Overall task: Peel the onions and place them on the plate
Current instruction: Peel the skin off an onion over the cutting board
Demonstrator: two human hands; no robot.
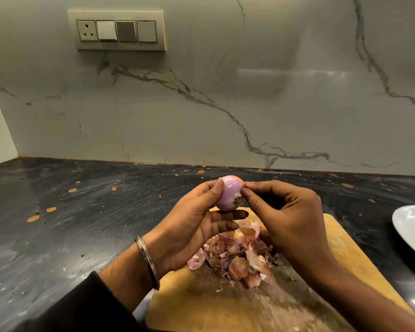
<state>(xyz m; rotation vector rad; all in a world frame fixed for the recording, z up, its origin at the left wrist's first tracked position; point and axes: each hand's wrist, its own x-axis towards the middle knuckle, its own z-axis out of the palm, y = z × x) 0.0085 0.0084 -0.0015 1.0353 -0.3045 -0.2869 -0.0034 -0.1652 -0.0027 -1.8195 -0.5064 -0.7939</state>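
Behind the worktop rises a grey-veined marble wall (225,97), with a cream switch panel (116,31) set high on its left part. Below it a dark, scuffed stone counter (58,224) runs the full width, flecked with orange spots. On the counter lies a wooden cutting board (345,255), its near end cut off by the frame's lower edge. A white plate (412,228) sits on the counter just right of the board, mostly out of frame. A heap of dry onion skins (235,257) lies on the board, partly hidden under both hands. Above the heap, the left hand (189,226), with a metal bangle (147,262) at the wrist, holds a peeled purple onion (229,196) between thumb and curled fingers. The right hand (288,216) pinches at the onion's right side; what its fingertips grip is too small to make out.
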